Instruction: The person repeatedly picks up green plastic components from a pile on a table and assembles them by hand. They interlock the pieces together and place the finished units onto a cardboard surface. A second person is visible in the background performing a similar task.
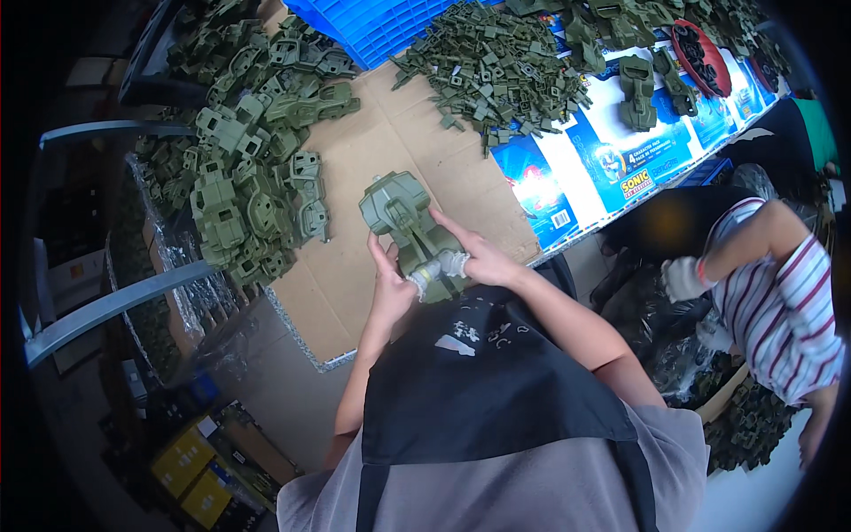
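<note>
**Both hands on one green toy body**

Cardboard covers the worktop (355, 293) ahead of us, with printed blue and white cartons laid farther right. We hold a green plastic toy vehicle body (409, 223) over the cardboard, just in front of our apron. Its long axis runs from our hands up and away to the left, the broad end farthest from us and the narrow end caught between our hands.

Our left hand (387, 282) is closed on the near left side of the body, thumb and forefinger reaching up along its edge. Our right hand (481, 259) grips the near right side, fingers laid across the top; some of its fingertips look wrapped in pale tape. Both hands are touching the piece, and neither is clearly nearer, since it lies between them.

Beyond the left hand sits a heap of matching green bodies (253, 168), well apart. Up past the right hand lies a pile of small green parts (487, 75), with a blue crate (377, 27) behind. Off to our right, another person in a striped shirt (780, 301) works with a gloved hand (684, 277).
</note>
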The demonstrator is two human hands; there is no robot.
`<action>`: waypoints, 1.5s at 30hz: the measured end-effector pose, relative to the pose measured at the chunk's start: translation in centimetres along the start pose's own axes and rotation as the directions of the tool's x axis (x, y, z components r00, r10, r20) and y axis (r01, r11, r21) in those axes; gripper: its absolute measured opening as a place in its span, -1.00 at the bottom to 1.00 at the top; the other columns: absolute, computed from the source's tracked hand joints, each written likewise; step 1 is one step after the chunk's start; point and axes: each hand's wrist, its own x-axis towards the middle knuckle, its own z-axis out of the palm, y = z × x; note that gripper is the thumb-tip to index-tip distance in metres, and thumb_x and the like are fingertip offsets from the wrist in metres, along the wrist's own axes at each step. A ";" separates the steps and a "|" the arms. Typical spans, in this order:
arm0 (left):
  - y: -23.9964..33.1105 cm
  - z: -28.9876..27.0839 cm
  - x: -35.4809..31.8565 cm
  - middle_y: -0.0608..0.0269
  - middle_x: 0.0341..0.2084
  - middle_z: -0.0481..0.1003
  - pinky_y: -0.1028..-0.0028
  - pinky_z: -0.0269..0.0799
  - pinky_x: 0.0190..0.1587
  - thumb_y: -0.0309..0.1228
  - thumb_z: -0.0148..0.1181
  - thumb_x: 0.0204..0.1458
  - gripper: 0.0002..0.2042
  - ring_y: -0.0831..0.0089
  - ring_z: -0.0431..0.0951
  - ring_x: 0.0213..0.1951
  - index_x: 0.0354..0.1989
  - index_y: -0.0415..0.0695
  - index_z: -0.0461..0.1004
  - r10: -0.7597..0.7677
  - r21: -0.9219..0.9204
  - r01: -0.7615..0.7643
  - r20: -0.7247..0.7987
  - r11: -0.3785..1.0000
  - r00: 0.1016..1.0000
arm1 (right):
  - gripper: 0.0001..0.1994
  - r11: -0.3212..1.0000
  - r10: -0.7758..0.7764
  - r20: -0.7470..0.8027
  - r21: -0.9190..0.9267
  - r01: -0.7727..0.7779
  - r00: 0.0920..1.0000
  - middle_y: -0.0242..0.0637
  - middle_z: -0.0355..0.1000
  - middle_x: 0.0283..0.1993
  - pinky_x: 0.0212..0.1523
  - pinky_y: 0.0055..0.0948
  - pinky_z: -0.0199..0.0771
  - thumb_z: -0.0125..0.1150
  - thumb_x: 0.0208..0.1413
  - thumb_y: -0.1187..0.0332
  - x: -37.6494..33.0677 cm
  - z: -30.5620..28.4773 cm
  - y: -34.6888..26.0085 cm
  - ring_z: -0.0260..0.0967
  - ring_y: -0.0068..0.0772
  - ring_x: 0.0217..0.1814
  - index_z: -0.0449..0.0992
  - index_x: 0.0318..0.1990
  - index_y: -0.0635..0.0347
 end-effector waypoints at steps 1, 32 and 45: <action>-0.4 -0.5 -0.1 -0.13 0.01 0.26 0.35 0.38 -0.03 -0.68 0.19 -0.17 -0.05 0.20 0.39 0.01 0.27 -0.02 -0.42 -0.007 0.180 0.014 -0.043 0.983 0.999 | -0.17 0.991 0.037 -0.080 -0.126 -0.047 0.996 0.10 0.01 0.27 0.28 -0.29 -0.01 -0.03 -0.27 0.57 0.1 0.2 0.3 0.00 0.03 0.30 -0.13 0.31 0.14; 5.3 -1.4 1.4 0.30 -0.05 0.35 0.54 0.30 -0.05 -0.34 0.31 -0.12 -0.33 0.56 0.36 -0.09 0.17 -0.21 0.12 -0.279 -0.302 0.430 0.434 0.851 0.857 | -0.77 0.675 -0.137 0.050 -0.726 0.130 0.989 -0.02 0.42 -0.38 -0.27 -0.17 0.44 0.15 -0.06 0.41 -1.5 -4.2 -6.7 0.41 0.04 -0.24 0.39 -0.20 0.11; 4.8 -0.4 0.1 0.32 -0.13 0.42 0.51 0.35 -0.08 -0.43 0.35 -0.17 -0.44 0.58 0.40 -0.13 0.05 -0.20 0.27 -0.189 -0.162 0.287 0.448 0.944 0.874 | -0.60 0.665 -0.254 0.177 -0.682 0.305 0.951 -0.16 0.38 -0.44 -0.43 -0.24 0.45 0.11 -0.33 0.58 -2.6 -4.7 -5.8 0.41 -0.09 -0.40 0.47 -0.18 0.13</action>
